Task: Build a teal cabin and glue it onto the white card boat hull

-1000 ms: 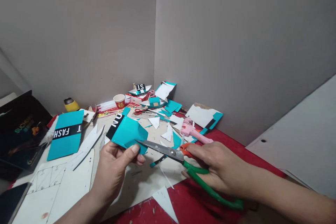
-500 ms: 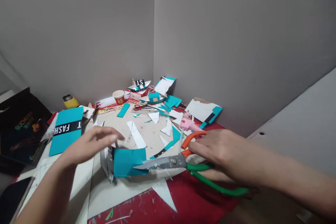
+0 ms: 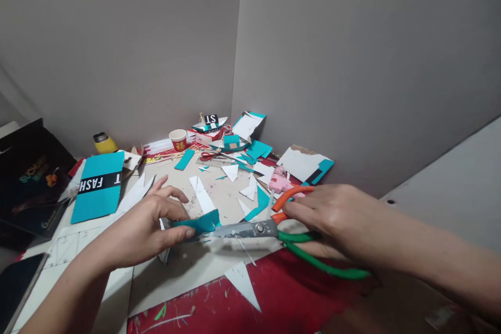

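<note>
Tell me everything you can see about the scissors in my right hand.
The scissors have one orange handle, one green handle, and grey, metal-looking blades with pale specks, joined at a round pivot. They point left. The right hand grips the spread handles. The blades meet a teal piece in the left hand; their tips are hidden.

we see large orange-and-green-handled scissors (image 3: 260,228) with blades of dull grey metal, flecked pale, and grips of smooth, plastic-looking stuff, beside a bent teal card piece (image 3: 205,222) whose coloured face looks smooth. we find smooth plastic again in the pale pink glue gun (image 3: 279,180), while the red-and-white cup (image 3: 179,141) and the pointed white triangle (image 3: 243,284) look like paper or card. around us, the tall grey wall panels (image 3: 352,73) are matt, and the white-faced corrugated cardboard sheet (image 3: 301,163) shows a rough, brown, torn edge.
</note>
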A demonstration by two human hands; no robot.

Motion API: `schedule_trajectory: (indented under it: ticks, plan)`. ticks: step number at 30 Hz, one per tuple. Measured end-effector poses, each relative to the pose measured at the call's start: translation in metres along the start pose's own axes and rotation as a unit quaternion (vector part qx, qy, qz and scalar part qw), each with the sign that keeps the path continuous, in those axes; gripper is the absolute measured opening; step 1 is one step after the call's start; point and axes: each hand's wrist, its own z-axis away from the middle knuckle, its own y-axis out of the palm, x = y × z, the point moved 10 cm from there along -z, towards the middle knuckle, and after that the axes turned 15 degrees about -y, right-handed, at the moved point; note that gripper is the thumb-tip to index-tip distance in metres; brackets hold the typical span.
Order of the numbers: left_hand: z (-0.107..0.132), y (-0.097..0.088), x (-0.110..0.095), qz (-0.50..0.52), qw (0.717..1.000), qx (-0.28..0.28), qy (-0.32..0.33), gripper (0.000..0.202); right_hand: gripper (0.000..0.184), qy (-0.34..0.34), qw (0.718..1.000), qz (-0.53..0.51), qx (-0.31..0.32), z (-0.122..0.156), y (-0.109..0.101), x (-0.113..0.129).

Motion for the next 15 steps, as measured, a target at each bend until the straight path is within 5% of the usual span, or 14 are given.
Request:
schedule_trajectory:
  ticks: [7,10,13,15]
  plan:
    - [0.0,-0.003,0.001,0.046,0.999,-0.011,0.001,0.021,0.014,0.01,0.998,-0.059,-0.015,-0.004,-0.004,0.001]
    - [0.0,-0.025,0.011,0.109,0.987,-0.118,-0.011,0.017,0.012,0.043,0.993,-0.111,-0.002,-0.003,0.002,-0.002]
    - [0.017,-0.065,0.034,0.246,0.909,-0.335,-0.039,0.055,0.021,0.116,0.983,-0.138,-0.016,0.001,0.008,-0.013]
    - [0.024,-0.071,0.054,0.378,0.832,-0.402,-0.055,0.053,0.029,0.168,0.971,-0.165,-0.05,0.003,0.01,-0.02]
